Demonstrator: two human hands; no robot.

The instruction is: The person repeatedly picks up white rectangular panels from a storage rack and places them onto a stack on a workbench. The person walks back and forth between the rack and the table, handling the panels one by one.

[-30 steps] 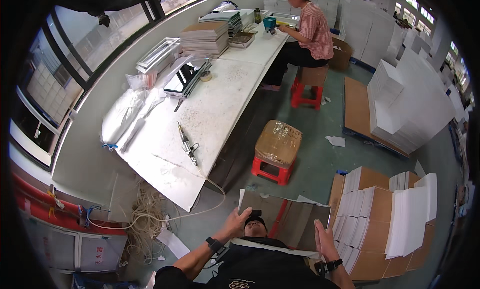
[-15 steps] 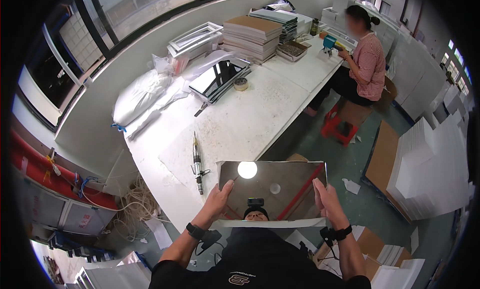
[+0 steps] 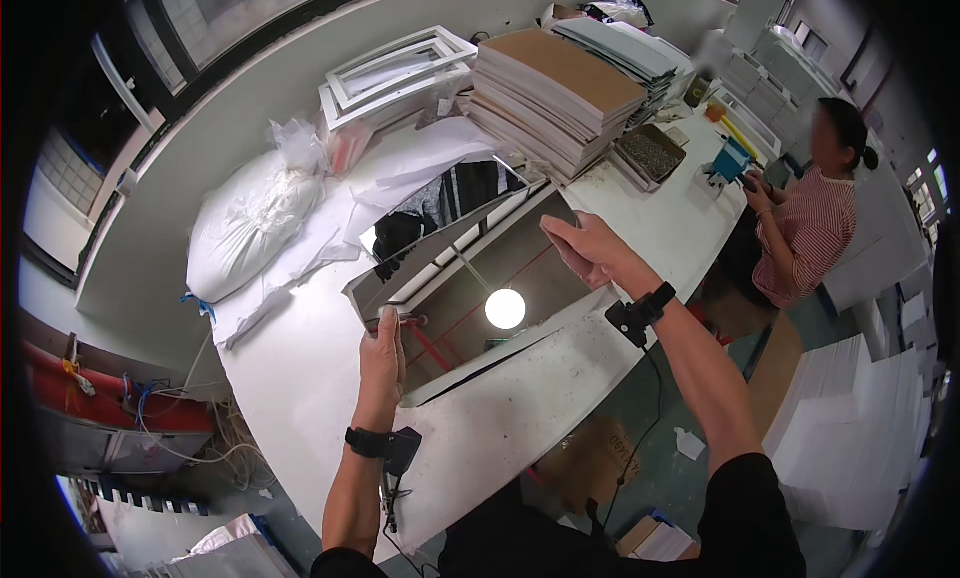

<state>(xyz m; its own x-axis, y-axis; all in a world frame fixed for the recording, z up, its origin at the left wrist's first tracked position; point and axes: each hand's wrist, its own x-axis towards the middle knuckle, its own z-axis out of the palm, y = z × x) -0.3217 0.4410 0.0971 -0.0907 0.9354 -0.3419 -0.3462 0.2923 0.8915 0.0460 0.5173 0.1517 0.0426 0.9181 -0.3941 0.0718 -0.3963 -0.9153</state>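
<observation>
Between my two hands I hold a rectangular mirror (image 3: 470, 303), tilted over the white table. Its glass reflects a round lamp and red pipes. My left hand (image 3: 381, 363) is closed on the mirror's left edge, thumb upward. At the opposite edge, my right hand (image 3: 590, 250) grips it with the thumb on the far corner. Just beyond the held mirror lie other mirrors (image 3: 450, 200), partly covered by it; I cannot tell whether they touch. A pen-shaped power screwdriver (image 3: 389, 503) is mostly hidden below my left wrist.
On the white table (image 3: 290, 398), a stuffed white bag (image 3: 255, 218), white frames (image 3: 400, 70), stacked boards (image 3: 555, 98) and a tray of small parts (image 3: 650, 156) stand along the back. A co-worker (image 3: 815, 208) sits at the far right, holding a blue tool (image 3: 730, 160).
The mirror has moved from near my body forward over the table, toward the other mirrors, and is now turned at a slant. Both hands keep hold of it. My view has shifted closer.
</observation>
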